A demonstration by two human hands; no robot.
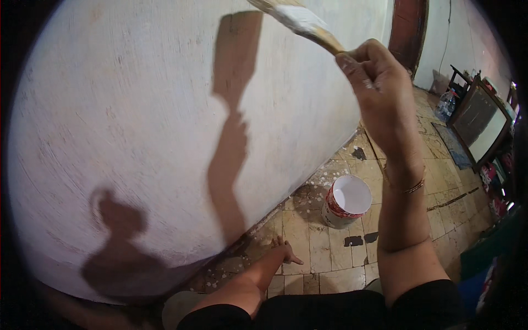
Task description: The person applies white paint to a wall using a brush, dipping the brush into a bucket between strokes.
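My right hand [379, 77] is raised at the upper right, its fingers closed on the wooden handle of a paintbrush [302, 23]. White paint coats the brush's middle, and its far end runs out of the top of the picture. White smears mark my thumb and fingers. Low down, my left hand [285, 252] holds nothing, its fingers spread over the floor tiles. A pale, streaky wall [148, 110] fills the left side, with shadows of my arm and the brush on it. Between my arms stands a paint bucket [352, 196], white inside with a red and white outside.
Tan floor tiles [324, 250] carry white paint spots and dark broken patches. At the right, a framed mirror [479, 124] leans near a clear plastic bottle [444, 105] and a grey mat [452, 146]. A dark red-brown door [408, 36] stands at the back.
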